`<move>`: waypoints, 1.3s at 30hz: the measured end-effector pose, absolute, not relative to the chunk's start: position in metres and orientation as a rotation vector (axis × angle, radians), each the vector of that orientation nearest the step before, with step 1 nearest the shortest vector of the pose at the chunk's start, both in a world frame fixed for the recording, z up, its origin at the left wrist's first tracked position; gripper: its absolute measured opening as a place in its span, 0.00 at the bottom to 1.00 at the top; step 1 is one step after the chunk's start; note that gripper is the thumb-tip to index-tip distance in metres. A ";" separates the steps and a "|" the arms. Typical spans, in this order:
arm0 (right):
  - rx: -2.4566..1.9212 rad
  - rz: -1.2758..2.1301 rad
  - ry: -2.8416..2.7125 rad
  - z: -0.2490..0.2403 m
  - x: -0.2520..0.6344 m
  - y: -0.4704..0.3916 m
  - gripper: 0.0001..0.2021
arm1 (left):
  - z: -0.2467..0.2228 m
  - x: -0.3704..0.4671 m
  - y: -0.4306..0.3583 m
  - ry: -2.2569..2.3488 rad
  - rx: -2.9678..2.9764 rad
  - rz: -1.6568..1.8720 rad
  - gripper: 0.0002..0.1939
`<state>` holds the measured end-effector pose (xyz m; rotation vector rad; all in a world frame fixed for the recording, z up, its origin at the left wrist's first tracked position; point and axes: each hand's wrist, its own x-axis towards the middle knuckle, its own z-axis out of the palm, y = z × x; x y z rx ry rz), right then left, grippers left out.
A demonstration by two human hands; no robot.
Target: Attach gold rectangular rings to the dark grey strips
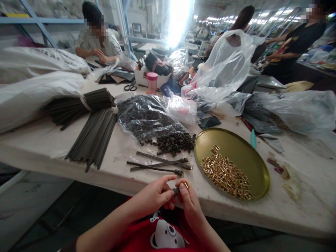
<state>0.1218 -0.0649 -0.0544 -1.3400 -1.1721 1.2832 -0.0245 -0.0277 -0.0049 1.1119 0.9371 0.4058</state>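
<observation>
At the table's front edge, my left hand [159,191] and my right hand [189,198] meet over a short visible piece of dark strap [176,191]. My left thumb and fingers pinch the strap, with the index finger stretched out above it. A gold buckle [186,186] shows at my right fingertips, which close around the strap's end. The rest of the strap is hidden by my hands. Just beyond lie a few dark straps with buckles [154,169]. To the right, a round gold tray [236,143] bears a heap of gold buckles [225,175].
Small dark loops [175,142] spill from a clear plastic bag [147,115]. Loose strap strips [91,138] and a tied bundle [97,99] lie left. Behind are scissors [130,87], a pink-lidded jar [152,83] and a phone [210,121]. A co-worker [98,42] sits across.
</observation>
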 end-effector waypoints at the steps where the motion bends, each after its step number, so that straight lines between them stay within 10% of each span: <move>1: -1.318 1.341 -1.098 -0.055 0.120 -0.066 0.14 | -0.004 -0.026 -0.028 0.922 1.095 0.386 0.26; 39: -1.320 1.443 -1.180 -0.047 0.137 -0.063 0.17 | 0.002 -0.031 -0.029 1.018 1.249 0.313 0.28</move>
